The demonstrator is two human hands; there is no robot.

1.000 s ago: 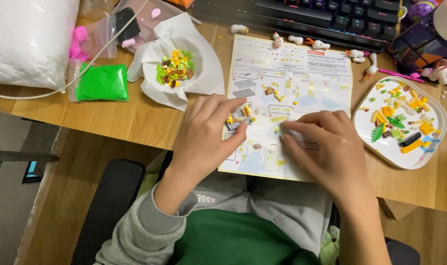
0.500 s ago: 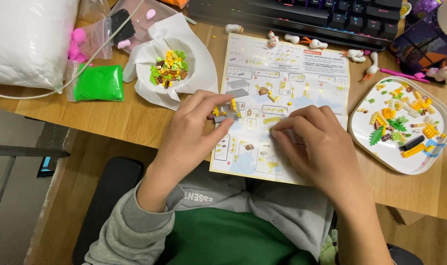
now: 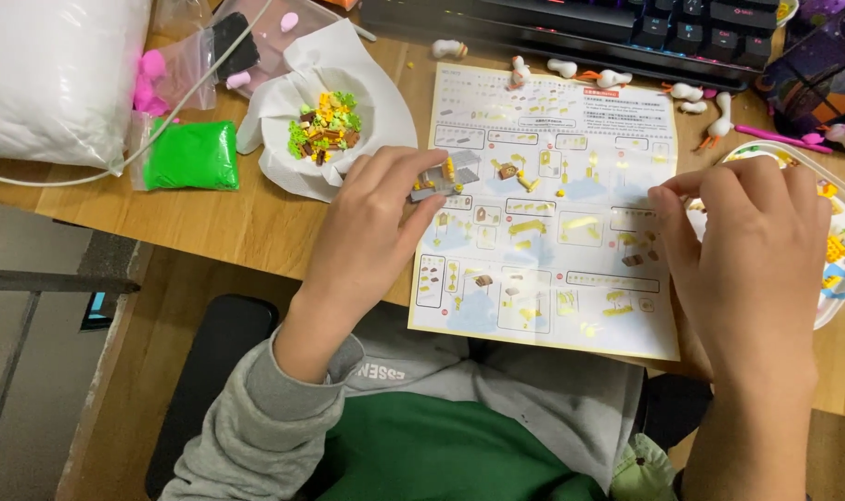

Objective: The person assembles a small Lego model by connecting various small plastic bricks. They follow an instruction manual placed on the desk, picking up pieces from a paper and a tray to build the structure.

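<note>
Brick model [image 3: 438, 178], a small grey plate carrying yellow and brown pieces, is sitting pinched in the left hand [image 3: 371, 223] over the left edge of the instruction sheet [image 3: 543, 209], its long axis running left to right. Right hand [image 3: 752, 250] is curling loosely, holding nothing visible, over the white tray [image 3: 844, 278] of loose bricks, well apart to the right on the table [image 3: 199, 218].

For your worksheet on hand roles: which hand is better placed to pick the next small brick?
Probably the right hand: it rests over the tray of loose bricks, while the left hand pinches the small grey build.
</note>
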